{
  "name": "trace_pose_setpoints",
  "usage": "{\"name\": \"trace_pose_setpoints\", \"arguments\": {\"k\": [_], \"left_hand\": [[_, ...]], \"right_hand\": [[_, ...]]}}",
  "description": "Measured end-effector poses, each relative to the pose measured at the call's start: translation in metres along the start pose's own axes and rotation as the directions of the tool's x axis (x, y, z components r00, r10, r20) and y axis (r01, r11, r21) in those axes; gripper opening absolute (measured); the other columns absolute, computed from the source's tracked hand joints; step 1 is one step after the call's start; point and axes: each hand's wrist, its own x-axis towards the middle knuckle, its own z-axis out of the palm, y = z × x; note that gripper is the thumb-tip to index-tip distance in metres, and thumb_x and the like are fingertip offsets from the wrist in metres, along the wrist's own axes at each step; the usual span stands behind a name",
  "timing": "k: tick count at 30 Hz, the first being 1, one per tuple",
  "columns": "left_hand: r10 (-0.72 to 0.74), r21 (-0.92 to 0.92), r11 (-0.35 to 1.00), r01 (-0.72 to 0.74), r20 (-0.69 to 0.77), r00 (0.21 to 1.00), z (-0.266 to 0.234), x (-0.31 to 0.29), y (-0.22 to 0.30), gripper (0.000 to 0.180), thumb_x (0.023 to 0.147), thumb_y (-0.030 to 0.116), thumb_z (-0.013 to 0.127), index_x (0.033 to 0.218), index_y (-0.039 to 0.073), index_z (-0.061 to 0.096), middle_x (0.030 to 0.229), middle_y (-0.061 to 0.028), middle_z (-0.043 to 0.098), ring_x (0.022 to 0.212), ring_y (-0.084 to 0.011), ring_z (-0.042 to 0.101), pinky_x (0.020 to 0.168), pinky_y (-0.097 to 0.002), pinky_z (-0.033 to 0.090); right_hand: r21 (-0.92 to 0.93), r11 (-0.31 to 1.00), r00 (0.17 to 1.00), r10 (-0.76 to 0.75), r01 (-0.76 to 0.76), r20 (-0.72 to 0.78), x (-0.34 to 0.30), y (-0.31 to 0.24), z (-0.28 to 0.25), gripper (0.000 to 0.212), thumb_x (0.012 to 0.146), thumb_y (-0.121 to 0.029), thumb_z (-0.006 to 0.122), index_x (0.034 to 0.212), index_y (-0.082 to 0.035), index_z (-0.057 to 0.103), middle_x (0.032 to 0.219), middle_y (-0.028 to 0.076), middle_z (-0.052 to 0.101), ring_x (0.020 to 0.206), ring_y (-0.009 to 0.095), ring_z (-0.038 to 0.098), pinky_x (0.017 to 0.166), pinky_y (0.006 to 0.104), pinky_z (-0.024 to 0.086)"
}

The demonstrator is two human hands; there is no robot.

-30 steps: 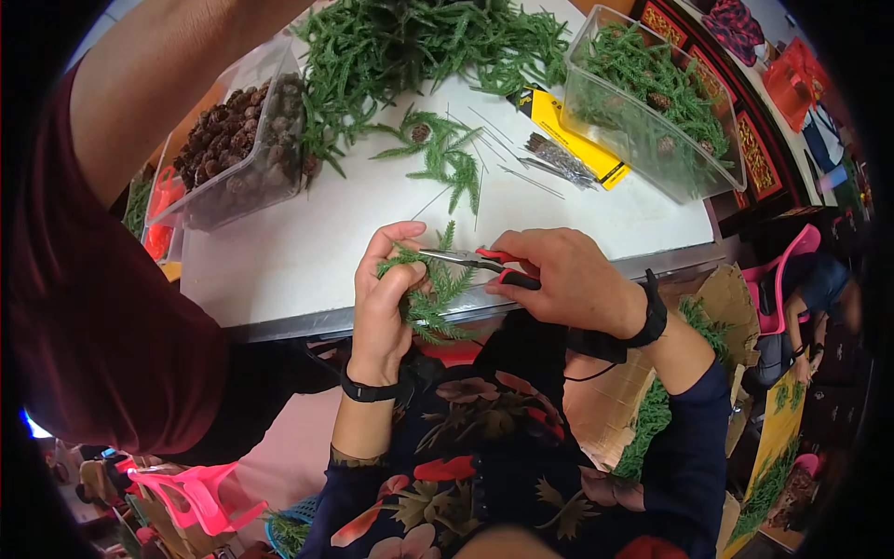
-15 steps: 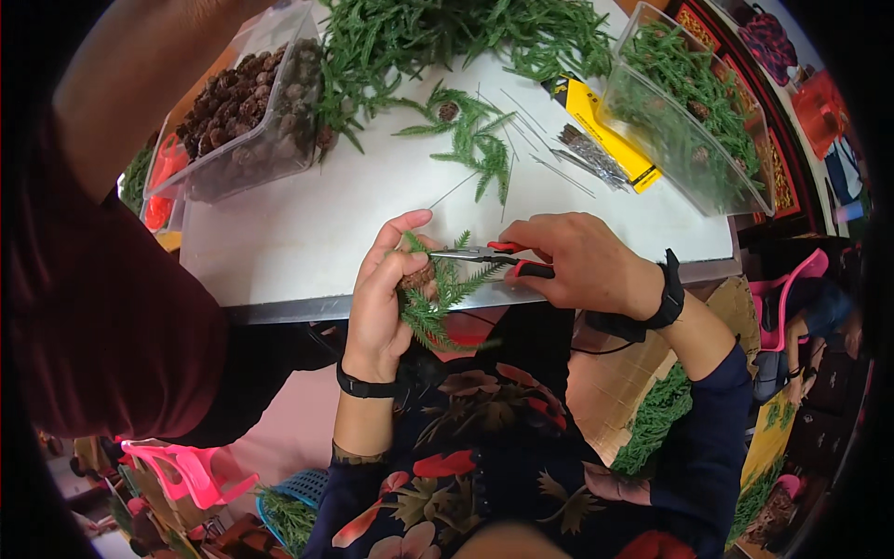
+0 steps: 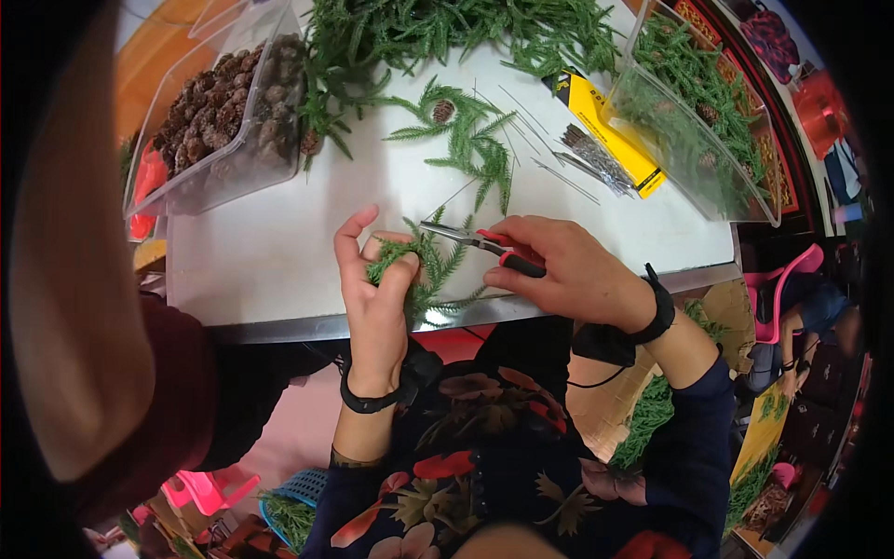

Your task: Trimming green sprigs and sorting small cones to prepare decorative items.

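My left hand (image 3: 371,289) is closed, thumb and fingers pinching a green artificial pine sprig (image 3: 438,265) just above the table's near edge; its index finger sticks up. Pliers (image 3: 503,250) with red and black handles are gripped in my right hand (image 3: 582,275). Their long narrow jaws reach left over the top of the sprig; whether they touch it I cannot tell. A thin wire (image 3: 452,200) lies on the table just beyond the jaw tips. No pine cone shows in my left hand now.
A clear bin of pine cones (image 3: 209,116) stands at the left, and a clear bin of green sprigs (image 3: 698,121) at the right. Piled greenery (image 3: 456,28), loose wires and a yellow packet (image 3: 610,130) lie on the white table (image 3: 261,252). Another person's arm (image 3: 74,279) crosses the left side.
My left hand has turned, and the brown pine cone seen in it before is now hidden. The plier tips have moved up and slightly left. The other person's arm at left has shifted down.
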Motion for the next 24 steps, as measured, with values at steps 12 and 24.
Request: {"name": "trace_pose_setpoints", "arguments": {"k": [12, 24], "left_hand": [[0.266, 0.38, 0.892, -0.245, -0.001, 0.964, 0.004, 0.001, -0.01, 0.062, 0.079, -0.008, 0.054, 0.133, 0.003, 0.025, 0.097, -0.0064, 0.052, 0.079, -0.0094, 0.049, 0.072, -0.0204, 0.041], [0.417, 0.501, 0.786, -0.362, 0.002, 0.909, 0.0, 0.0, -0.014, 0.071, 0.073, -0.011, 0.056, 0.135, 0.002, 0.021, 0.097, -0.0079, 0.05, 0.082, -0.0122, 0.046, 0.077, -0.0233, 0.039]], "right_hand": [[0.079, 0.993, 0.993, 0.076, -0.083, 0.087, 0.007, -0.001, 0.004, 0.034, 0.084, -0.028, 0.066, 0.103, 0.0, 0.059, 0.073, 0.014, 0.057, 0.064, 0.026, 0.054, 0.061, 0.0347, 0.043], [0.147, 0.986, 0.995, 0.07, -0.079, 0.065, 0.013, 0.001, 0.016, 0.035, 0.086, -0.036, 0.06, 0.087, -0.001, 0.057, 0.07, 0.018, 0.06, 0.068, 0.039, 0.058, 0.061, 0.044, 0.045]]}}
